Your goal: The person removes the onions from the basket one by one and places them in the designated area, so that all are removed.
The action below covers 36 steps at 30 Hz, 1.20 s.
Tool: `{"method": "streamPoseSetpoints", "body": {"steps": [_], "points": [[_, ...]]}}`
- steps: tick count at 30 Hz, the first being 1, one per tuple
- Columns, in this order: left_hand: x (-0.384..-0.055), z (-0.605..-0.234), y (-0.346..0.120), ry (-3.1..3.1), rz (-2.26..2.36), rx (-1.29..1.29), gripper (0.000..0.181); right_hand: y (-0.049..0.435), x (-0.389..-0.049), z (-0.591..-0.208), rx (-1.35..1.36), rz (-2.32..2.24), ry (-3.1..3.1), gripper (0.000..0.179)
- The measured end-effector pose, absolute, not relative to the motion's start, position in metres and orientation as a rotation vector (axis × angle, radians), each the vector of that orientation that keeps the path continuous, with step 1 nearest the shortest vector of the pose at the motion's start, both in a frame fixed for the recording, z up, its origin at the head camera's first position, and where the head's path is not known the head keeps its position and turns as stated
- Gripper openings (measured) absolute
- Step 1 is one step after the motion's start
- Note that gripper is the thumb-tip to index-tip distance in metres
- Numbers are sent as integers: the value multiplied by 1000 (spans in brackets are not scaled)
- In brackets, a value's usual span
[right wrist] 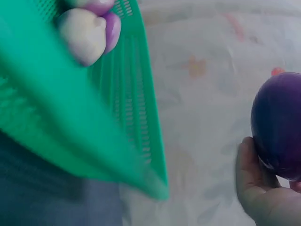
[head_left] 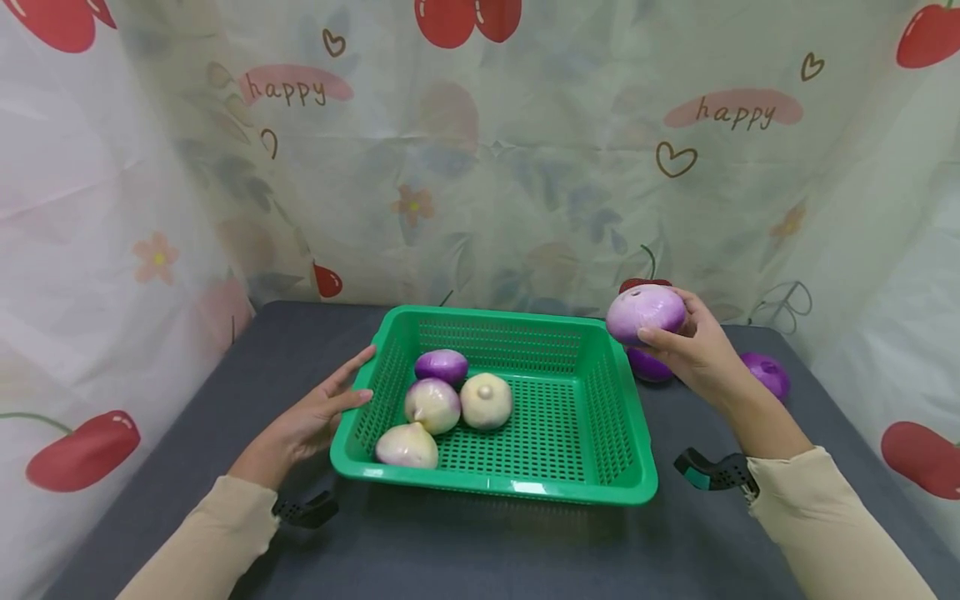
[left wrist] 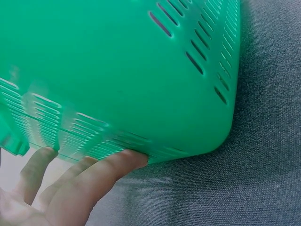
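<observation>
A person's right hand (head_left: 699, 348) holds a purple, onion-like bulb (head_left: 643, 312) in the air, its grip closed round it: the thumb lies along the near side, while most of the fingers are hidden behind. The bulb sits at the tips of this grip, on its left side, raised beside the far right corner of a green plastic basket (head_left: 487, 485), toward the counter's far edge. In the right wrist view, it is apart from the basket wall.

The held bulb is rounded, slightly flattened and glossy, pale lilac on top with a small dark spot, and deeper purple below.

The left hand's grip is spread, fingers nearly straight, against the basket's left side; the left wrist view shows fingertips touching the slotted outer wall.

The basket is rectangular, with slotted walls and a perforated floor, in the middle of the dark grey counter (head_left: 480, 554). In its left half four bulbs cluster: a deep purple one (head_left: 441, 366) farthest back, a white-and-purple one (head_left: 432, 406) in front of it, a cream one (head_left: 487, 402) to the right, and a cream one tinged purple (head_left: 407, 446) nearest the front left corner.

Two more purple bulbs (head_left: 767, 377) lie on the counter, toward its far right corner.
</observation>
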State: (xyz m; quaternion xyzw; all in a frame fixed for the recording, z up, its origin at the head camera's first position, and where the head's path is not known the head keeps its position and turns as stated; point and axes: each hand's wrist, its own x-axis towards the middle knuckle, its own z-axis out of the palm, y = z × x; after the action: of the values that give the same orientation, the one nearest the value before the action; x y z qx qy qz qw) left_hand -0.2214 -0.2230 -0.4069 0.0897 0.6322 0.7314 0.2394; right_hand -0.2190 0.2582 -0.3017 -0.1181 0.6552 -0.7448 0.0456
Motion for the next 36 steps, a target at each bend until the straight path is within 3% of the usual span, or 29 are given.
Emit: {"method": "streamPoseSetpoints", "body": {"steps": [4, 15, 24, 32, 36], "points": [[-221, -406, -223, 1731, 2004, 240, 75, 276, -217, -316, -390, -2356, 1944, 49], [-221, -406, -223, 1736, 2006, 231, 75, 311, -205, -349, -370, -2359, 1859, 56], [-222, -407, -222, 1730, 2016, 227, 75, 334, -200, -374, -362, -2395, 1729, 40], [-222, -408, -222, 1733, 2013, 222, 75, 349, -197, -392, -180, -2124, 2104, 54], [-222, -408, -223, 1731, 2013, 231, 75, 351, -196, -396, -23, -1945, 2310, 71]]}}
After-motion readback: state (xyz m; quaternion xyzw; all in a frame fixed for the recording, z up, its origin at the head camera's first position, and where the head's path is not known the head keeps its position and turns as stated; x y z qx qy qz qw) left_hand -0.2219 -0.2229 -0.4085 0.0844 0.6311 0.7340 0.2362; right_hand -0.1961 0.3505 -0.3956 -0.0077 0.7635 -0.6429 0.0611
